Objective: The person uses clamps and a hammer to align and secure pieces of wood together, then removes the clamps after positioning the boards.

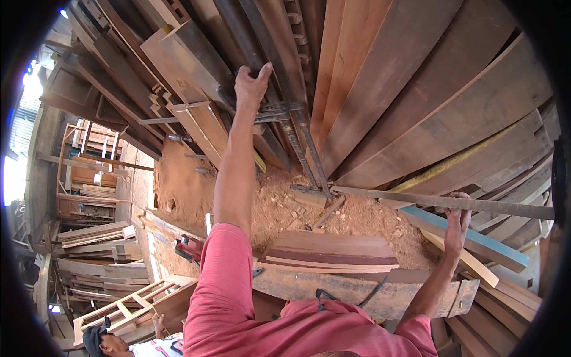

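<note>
My left hand (252,88) reaches up to the upright stock leaning at the far side. Its fingers and thumb close around the edge of a dark, long board (242,30); part of the grip is hidden. Just beside that hand, a metal bar clamp (275,113) crosses the uprights. At the right, my right hand (458,223) grips a long, flat, grey-brown bar (505,206). That bar slants from the sawdust near the middle toward the right rim. Below it lies a blue-edged board (476,238), close to my right hand.
Wide planks (392,77) lean in a fan at the far right. Sawdust and chips (357,223) cover the floor. Curved wood pieces (330,250) lie before me by a worn beam (339,288). A red power tool (189,248) is at left; another person (110,342) is lower left.
</note>
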`<state>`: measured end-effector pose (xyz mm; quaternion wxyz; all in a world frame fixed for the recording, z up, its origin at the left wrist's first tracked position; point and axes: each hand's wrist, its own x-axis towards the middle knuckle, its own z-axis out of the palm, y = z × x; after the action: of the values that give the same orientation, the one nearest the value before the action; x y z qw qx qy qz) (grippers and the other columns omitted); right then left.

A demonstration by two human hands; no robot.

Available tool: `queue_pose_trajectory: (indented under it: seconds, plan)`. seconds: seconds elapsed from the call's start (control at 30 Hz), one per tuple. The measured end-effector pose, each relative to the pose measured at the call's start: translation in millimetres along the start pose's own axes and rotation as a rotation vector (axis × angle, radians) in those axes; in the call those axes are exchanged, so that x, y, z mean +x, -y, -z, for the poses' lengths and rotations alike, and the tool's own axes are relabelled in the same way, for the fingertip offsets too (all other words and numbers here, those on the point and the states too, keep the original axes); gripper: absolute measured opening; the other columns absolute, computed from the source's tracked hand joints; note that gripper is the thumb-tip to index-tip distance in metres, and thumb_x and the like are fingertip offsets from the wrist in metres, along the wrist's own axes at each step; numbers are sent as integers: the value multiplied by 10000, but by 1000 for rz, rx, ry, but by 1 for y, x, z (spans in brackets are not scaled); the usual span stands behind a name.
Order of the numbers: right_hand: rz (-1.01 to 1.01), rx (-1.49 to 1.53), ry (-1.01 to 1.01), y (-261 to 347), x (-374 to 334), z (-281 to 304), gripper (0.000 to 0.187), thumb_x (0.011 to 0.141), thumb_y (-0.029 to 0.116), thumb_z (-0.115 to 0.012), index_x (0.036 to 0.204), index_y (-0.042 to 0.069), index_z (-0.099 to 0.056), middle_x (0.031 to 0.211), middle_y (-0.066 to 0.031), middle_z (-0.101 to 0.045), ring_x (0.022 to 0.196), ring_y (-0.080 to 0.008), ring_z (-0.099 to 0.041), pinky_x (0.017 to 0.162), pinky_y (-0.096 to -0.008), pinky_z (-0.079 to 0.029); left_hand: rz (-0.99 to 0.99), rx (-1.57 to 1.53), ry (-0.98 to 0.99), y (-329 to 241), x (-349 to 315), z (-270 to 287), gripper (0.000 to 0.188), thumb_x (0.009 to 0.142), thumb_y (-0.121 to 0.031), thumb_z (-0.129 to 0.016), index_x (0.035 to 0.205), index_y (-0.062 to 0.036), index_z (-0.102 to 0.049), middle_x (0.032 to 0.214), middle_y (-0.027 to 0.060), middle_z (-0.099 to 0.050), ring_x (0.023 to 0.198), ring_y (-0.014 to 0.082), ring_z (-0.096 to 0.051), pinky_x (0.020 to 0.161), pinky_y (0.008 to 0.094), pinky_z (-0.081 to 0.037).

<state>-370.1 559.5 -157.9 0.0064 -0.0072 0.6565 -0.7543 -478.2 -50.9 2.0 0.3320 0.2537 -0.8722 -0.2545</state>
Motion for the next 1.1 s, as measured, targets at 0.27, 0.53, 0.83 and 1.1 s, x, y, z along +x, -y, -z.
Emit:
queue_pose_trajectory:
  seconds: [0.27, 0.53, 0.83, 1.1]
  plan:
    - [47, -258, -70, 30, 2, -39, 563, 943, 371, -711, 1347, 46, -489, 1256, -84, -505, 1158, -194, -482, 1026, -356, -382, 64, -159, 34, -57, 0, -52, 605, 764, -360, -787, 1134, 65, -569, 1006, 239, -706, 951, 360, -702, 852, 403, -537]
    - [66, 43, 181, 15, -8, -37, 459, 882, 283, -799, 1215, 76, -559, 1111, -36, -583, 1026, -151, -559, 926, -317, -450, 24, -610, 124, -70, -60, -38, 214, 886, -113, -707, 991, 1, -558, 759, 59, -636, 595, 131, -608, 536, 280, -487]
    - [153, 575, 209, 17, -1, -127, 367, 884, 273, -808, 1157, 73, -666, 1176, -52, -674, 1040, -136, -616, 971, -339, -461, -93, -787, 72, -60, -221, 94, 207, 943, -58, -661, 943, -61, -454, 736, 39, -565, 601, 106, -566, 543, 262, -473]
    - [209, 735, 89, 120, 10, -211, 458, 865, 255, -838, 1179, 56, -570, 1102, -7, -641, 1038, -114, -572, 951, -325, -463, -173, -796, -24, -21, -277, 162, 216, 950, 7, -599, 940, -46, -390, 752, 82, -553, 614, 120, -571, 552, 249, -490]
